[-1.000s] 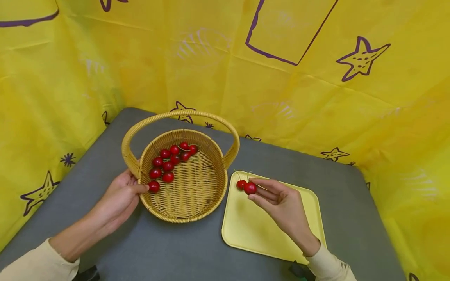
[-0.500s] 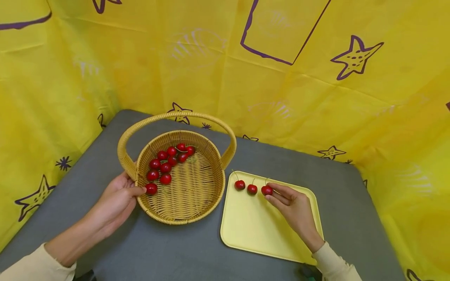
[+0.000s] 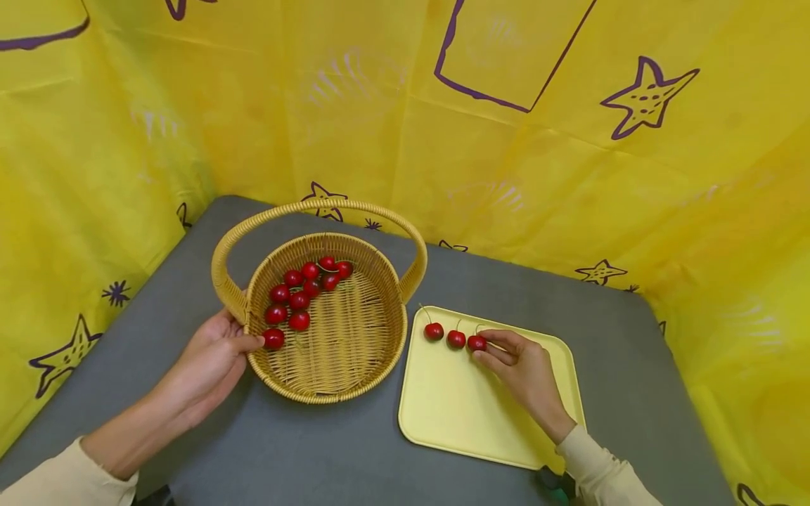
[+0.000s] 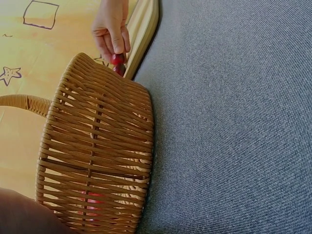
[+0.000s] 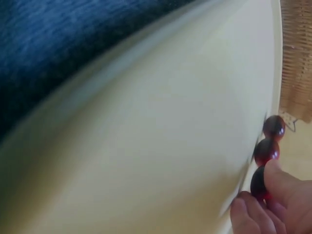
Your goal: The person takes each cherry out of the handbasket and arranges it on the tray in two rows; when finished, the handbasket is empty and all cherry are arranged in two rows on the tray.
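Observation:
My left hand [image 3: 211, 362] grips the left rim of a round wicker basket [image 3: 325, 397], thumb over the edge beside the base of its arched handle. Inside, several red cherries [image 3: 299, 301] lie along the left and back part of the woven floor. On the right, my right hand [image 3: 528, 369] pinches a cherry [image 3: 476, 343] by its sides, low over a yellow tray [image 3: 455, 414]. Two more cherries, one at the left [image 3: 433, 331] and one in the middle [image 3: 455, 339], sit in a row beside it, stems pointing up.
The grey table [image 3: 329, 457] carries the basket and tray with a narrow gap between them. A yellow curtain [image 3: 354, 126] with purple sea drawings hangs along the back and both sides. Dark straps show near both sleeves.
The right hand has put a cherry down on the tray, moved right, then slid slightly left with another cherry against the row. The left hand keeps its hold on the basket.

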Action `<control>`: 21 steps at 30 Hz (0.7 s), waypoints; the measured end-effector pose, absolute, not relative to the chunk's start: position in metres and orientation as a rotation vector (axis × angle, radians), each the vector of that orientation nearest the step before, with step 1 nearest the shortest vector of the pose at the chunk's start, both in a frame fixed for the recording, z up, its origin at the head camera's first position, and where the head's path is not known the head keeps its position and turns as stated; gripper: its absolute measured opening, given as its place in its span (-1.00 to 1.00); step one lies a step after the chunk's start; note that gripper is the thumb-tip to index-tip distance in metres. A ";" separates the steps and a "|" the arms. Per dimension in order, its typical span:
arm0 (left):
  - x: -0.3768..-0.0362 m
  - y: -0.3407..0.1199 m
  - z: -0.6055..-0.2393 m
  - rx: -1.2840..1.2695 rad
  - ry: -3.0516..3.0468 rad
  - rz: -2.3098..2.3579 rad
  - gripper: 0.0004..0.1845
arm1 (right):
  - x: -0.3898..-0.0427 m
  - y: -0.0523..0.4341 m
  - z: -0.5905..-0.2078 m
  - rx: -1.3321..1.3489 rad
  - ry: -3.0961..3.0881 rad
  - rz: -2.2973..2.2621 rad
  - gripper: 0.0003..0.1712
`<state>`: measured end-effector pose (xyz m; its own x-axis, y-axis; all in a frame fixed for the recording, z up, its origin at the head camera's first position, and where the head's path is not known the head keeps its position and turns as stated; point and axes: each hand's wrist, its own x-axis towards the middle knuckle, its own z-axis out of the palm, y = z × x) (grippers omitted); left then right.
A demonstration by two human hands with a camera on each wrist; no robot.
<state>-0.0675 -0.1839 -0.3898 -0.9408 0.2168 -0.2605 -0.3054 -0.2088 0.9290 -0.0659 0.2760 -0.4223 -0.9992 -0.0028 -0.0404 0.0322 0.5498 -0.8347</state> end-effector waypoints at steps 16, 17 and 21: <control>-0.069 -0.185 -0.392 -0.105 1.712 2.204 0.00 | -0.068 0.272 -0.421 -0.045 2.802 -1.369 -0.53; -0.069 -0.185 -0.392 -0.110 1.709 2.204 0.00 | -0.068 0.271 -0.421 -0.047 2.796 -1.371 -0.53; -0.070 -0.185 -0.392 -0.105 1.701 2.210 0.00 | -0.068 0.271 -0.419 -0.075 2.838 -1.310 -0.53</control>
<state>-0.0695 -0.1846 -0.3921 -0.9363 0.2278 -0.2675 -0.3168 -0.2185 0.9230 -0.0683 0.2706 -0.4194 -0.9987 -0.0497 0.0066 -0.0373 0.6480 -0.7607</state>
